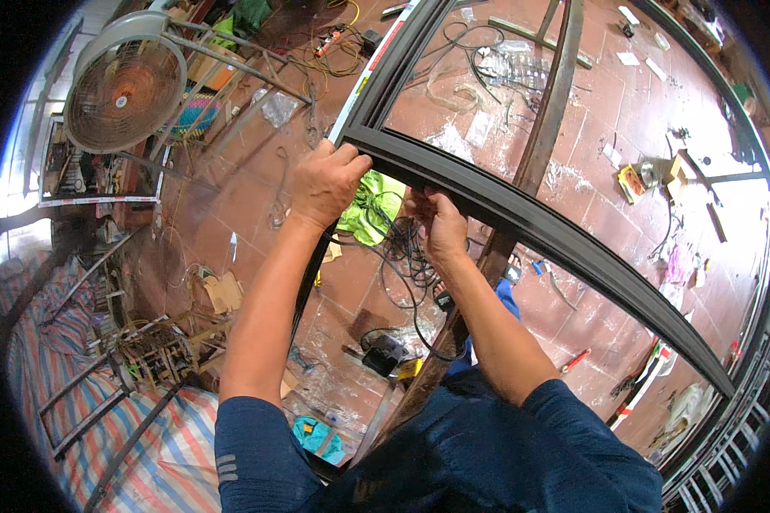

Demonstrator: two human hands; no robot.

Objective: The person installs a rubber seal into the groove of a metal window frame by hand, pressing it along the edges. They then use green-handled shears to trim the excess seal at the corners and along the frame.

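Observation:
A large dark grey metal frame (522, 205), like a window or door frame, spans the view in front of me, its crossbar running from the upper middle down to the right. My left hand (323, 184) is closed over the corner where the crossbar meets the left side piece. White strip with red marks (376, 64) runs along the outer side of that piece beyond the hand. My right hand (441, 224) is at the near edge of the crossbar with its fingers curled in. Whatever lies between those fingers is hidden.
A brown bar (543, 120) passes beneath the frame. Cables (415, 256), a bright green bag (372, 205) and a black tool (383, 352) lie on the tiled floor. A round fan (124, 94) stands at far left, a striped sheet (162, 445) at near left.

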